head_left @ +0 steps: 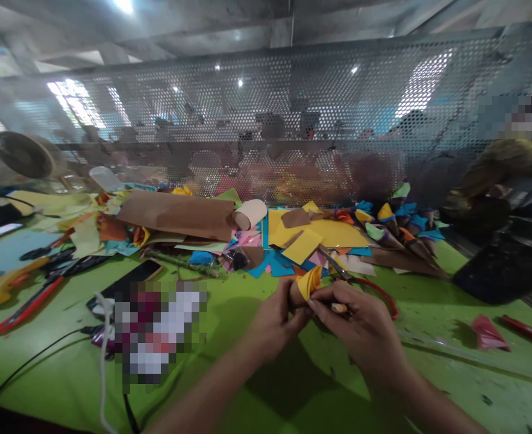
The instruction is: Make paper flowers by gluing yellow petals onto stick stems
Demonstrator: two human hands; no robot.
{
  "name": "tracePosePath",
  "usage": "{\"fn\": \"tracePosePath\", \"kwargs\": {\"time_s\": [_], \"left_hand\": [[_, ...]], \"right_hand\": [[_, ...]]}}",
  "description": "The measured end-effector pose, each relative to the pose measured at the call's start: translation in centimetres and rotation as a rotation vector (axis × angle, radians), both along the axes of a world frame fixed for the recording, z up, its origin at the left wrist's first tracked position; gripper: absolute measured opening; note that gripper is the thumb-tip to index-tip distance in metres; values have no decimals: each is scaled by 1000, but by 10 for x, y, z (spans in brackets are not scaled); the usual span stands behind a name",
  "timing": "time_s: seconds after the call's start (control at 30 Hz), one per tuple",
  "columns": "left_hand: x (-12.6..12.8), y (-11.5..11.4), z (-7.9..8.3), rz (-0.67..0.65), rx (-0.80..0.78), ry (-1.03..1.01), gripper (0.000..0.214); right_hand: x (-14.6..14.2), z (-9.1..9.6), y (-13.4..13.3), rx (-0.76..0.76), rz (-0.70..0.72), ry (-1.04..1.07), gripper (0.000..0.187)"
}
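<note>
Clock: hands as centre, 12 is away from wearer.
Workpiece: yellow folded-paper piece with a pointed flap [309, 282], brown paper around its base, at centre, held above the green bench [229, 349]; probably raised so both hands can get around it.
Left hand [270, 316]: curled round the brown base, likely the steadying grip.
Right hand [365, 319]: thumb and fingertips pinched at the yellow paper's lower edge, probably to stop the fold opening. Small pale object [338, 308] under the fingers; can't tell what, or if gripped.
Scissors: red-handled metal pair [394, 304], blades at 1, handles near 3; presumably parked within quick reach.
Stock: flat yellow paper rectangle [302, 244] at 12, large brown sheet [175, 214] at 10, likely kept back to leave working room.
Cones: brown paper cones with coloured tips [385, 214], heaped at 1-2, seemingly grouped apart from stock.
</note>
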State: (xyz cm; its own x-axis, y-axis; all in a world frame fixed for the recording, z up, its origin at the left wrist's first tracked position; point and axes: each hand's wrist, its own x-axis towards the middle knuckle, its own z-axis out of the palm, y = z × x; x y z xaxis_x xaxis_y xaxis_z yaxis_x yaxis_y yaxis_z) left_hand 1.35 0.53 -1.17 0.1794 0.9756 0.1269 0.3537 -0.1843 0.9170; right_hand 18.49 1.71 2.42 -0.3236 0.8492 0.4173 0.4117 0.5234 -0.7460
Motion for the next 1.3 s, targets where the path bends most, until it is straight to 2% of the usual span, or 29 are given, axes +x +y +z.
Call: {"fn": "tracePosePath", "kwargs": {"time_s": [0.17, 0.37, 0.57, 0.67, 0.8, 0.93, 1.13, 1.3], "left_hand": [[-2, 0, 0, -63, -107, -112, 46], [-3, 1, -3, -65, -112, -165, 43], [-3, -1, 0, -89, -90, -190, 46], [-4, -2, 3, -91, -73, -151, 43], [-4, -2, 7, -49, -44, -84, 39], [-2, -2, 7, 7, -1, -12, 36], [2, 4, -6, 75, 88, 167, 37], [4, 3, -8, 84, 96, 174, 35]], "right_hand": [[6, 3, 2, 26, 23, -42, 11], [7, 3, 1, 88, -4, -147, 11], [6, 4, -1, 173, -52, -228, 8], [5, 3, -2, 233, -77, -247, 8], [5, 3, -2, 294, -2, -218, 10], [4, 3, -3, 276, 12, -200, 8], [2, 1, -5, 275, -29, -197, 8], [-1, 2, -8, 226, -46, -189, 10]]}}
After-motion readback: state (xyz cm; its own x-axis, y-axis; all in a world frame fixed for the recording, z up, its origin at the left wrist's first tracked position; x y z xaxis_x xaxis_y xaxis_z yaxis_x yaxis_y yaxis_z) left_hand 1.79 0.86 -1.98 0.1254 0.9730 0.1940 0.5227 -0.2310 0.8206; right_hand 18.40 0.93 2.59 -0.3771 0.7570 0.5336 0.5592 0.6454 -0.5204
